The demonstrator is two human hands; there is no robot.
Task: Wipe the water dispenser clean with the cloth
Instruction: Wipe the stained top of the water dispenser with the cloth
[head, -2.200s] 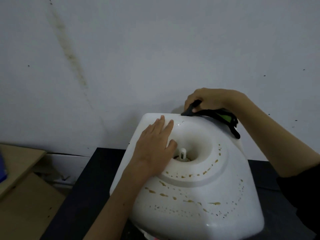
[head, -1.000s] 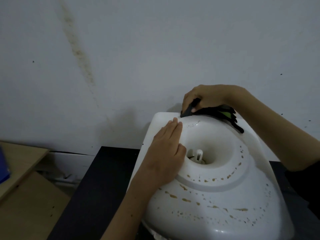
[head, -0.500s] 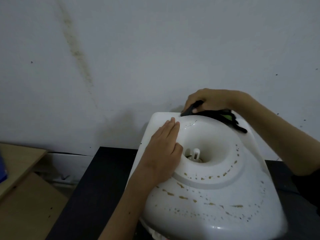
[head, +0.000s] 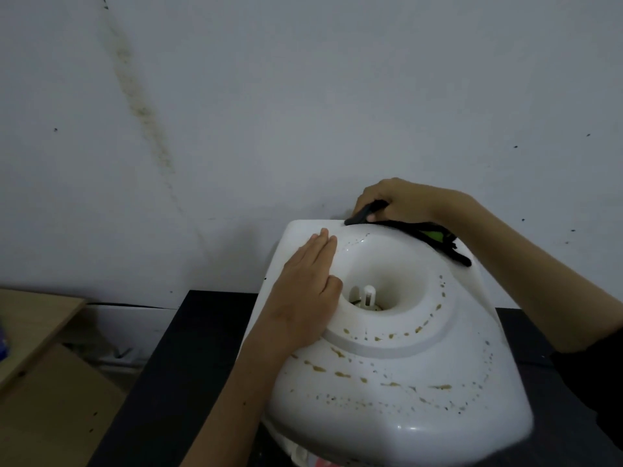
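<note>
1. The water dispenser stands on the tabletop, its back edge close to the wall behind it.
2. A round well sits in the middle of the dispenser's top, with a spike standing upright at its centre.
3. The left hand lies flat on the top, left of the well, fingers pointing toward the wall.
4. The right hand is at the back edge of the top, gripping the cloth.
5. The cloth trails from that hand along the back right rim.
6. A wooden shelf lies to the left of the tabletop, apart from it.
</note>
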